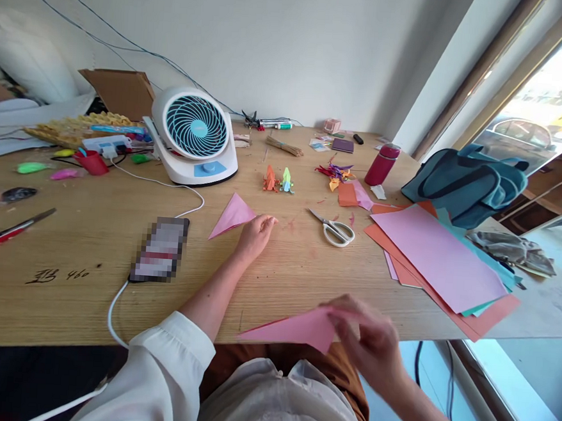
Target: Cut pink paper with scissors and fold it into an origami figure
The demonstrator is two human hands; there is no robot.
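My right hand (373, 339) is pinching one end of a folded pink sheet of paper (296, 328) at the table's front edge, above my lap. The sheet's long point stretches to the left; the hand is slightly blurred. Farther forward, my left hand (257, 236) rests on the tabletop with its fingers curled together. What is inside those fingers, if anything, is hidden. A folded pink paper triangle (232, 217) lies just left of that hand, its right corner touching or passing under it. White-handled scissors (335, 230) lie partly open to the right.
A stack of coloured paper (441, 254) covers the right side, near a teal bag (465, 185) and a red bottle (383, 165). Two small origami figures (278, 179) stand mid-table. At left are a white fan (194, 134), a phone (160, 250) on a cable and a knife (12, 233).
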